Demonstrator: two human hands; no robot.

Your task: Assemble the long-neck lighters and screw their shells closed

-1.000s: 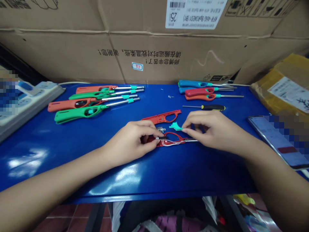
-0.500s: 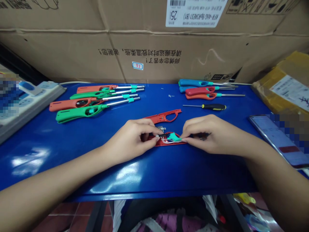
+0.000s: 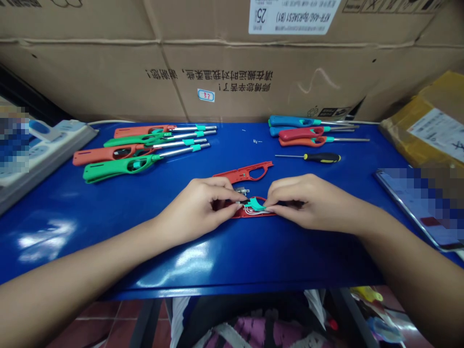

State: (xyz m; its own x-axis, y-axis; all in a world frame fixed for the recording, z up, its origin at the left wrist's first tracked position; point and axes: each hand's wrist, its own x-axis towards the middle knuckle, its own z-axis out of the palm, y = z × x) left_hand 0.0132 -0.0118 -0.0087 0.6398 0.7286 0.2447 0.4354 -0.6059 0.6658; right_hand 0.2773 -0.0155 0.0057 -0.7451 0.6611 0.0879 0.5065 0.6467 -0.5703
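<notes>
A red lighter casing half (image 3: 250, 215) lies on the blue table under my fingertips. My left hand (image 3: 208, 203) pinches a small black part (image 3: 245, 201) with white wires running from it. Between thumb and forefinger, my right hand (image 3: 300, 200) grips the end of a teal trigger (image 3: 256, 205). The trigger is over the casing, close against the black part; whether it is seated I cannot tell. White wires (image 3: 252, 211) curve beneath it. Just behind are a small metal piece (image 3: 242, 191) and the other red casing half (image 3: 250, 173), its inner side up.
Several long-necked lighters (image 3: 119, 169) lie at the left, and more lighters (image 3: 302, 133) at the back right. A screwdriver (image 3: 322, 158) rests before those. A phone (image 3: 420, 208) is at the right, a power strip (image 3: 39, 150) at the left. A cardboard box (image 3: 217, 63) walls the back.
My right hand has moved left, bringing the teal trigger nearer to the black part. The left hand keeps almost the same place. The view has tilted slightly.
</notes>
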